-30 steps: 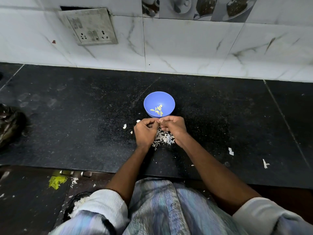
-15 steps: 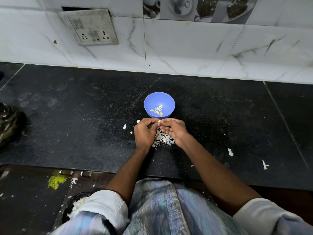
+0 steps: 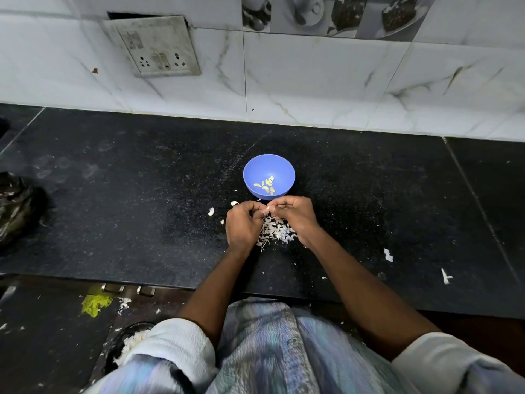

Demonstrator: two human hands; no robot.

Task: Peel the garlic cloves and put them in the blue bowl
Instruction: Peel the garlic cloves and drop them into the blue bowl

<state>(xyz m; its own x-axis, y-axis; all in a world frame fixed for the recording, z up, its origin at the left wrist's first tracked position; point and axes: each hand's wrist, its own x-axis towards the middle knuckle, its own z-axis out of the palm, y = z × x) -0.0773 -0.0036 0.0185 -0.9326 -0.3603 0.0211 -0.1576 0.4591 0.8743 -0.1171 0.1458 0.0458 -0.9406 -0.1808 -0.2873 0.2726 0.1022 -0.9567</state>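
A small blue bowl (image 3: 257, 169) stands on the black counter and holds several peeled garlic cloves (image 3: 267, 185). Just in front of it my left hand (image 3: 243, 223) and my right hand (image 3: 297, 216) meet, fingers curled. Between their fingertips they pinch a small pale garlic clove (image 3: 268, 207), mostly hidden by the fingers. Under the hands lies a heap of white garlic skins (image 3: 274, 233). Two loose whitish garlic pieces (image 3: 210, 211) lie to the left of my left hand.
The black stone counter (image 3: 127, 200) reaches back to a white tiled wall with a socket plate (image 3: 154, 46). A dark crumpled bag (image 3: 17, 206) sits at the far left. Skin scraps (image 3: 387, 255) lie at the right. A container with peelings (image 3: 127, 342) sits on the floor.
Both hands stay in front of the bowl working the clove. The right hand's fingers have curled back onto the clove after opening slightly half a second ago.
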